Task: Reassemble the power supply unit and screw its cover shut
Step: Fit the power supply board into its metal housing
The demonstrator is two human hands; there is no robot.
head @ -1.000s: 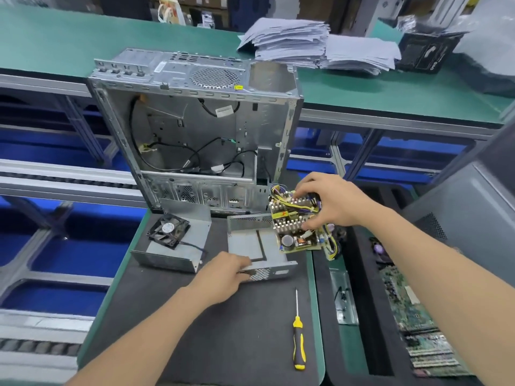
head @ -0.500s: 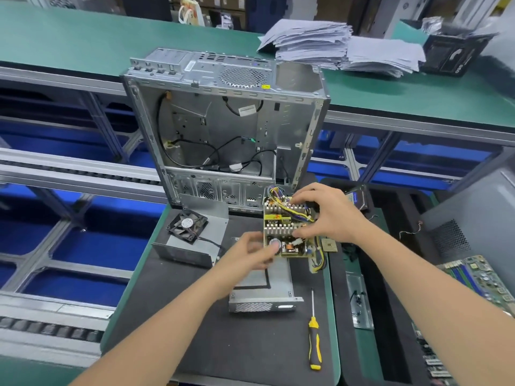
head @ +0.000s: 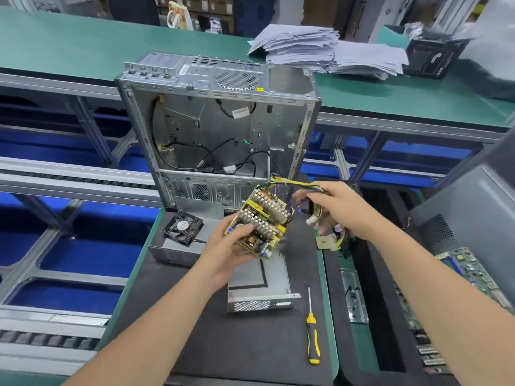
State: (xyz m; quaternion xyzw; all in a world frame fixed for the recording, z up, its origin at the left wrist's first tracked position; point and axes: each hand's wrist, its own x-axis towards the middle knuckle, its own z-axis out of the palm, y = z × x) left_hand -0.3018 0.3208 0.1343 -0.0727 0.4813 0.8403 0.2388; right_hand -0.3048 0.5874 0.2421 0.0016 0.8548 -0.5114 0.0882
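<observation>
The yellow power supply circuit board [head: 263, 218], with silver heat sinks, is lifted and tilted above the black mat. My left hand [head: 231, 246] grips its lower left edge. My right hand [head: 338, 210] holds the board's bundle of yellow and black cables [head: 301, 183] with white connectors, just right of the board. Below the board lies the grey metal housing base [head: 260, 291] with a mesh front. The other housing half [head: 178, 250], carrying a black fan [head: 182, 227], sits to the left. A yellow and black screwdriver [head: 312, 335] lies right of the base.
An open, empty computer case [head: 220, 129] stands upright behind the mat. Stacks of paper [head: 328, 51] lie on the green bench beyond. A green motherboard [head: 462, 277] rests at the right. A grey case panel [head: 479, 207] stands far right.
The board has been lifted off the housing base and tilted. My left hand moved onto its lower edge and now grips it, while my right hand shifted right to the cable bundle.
</observation>
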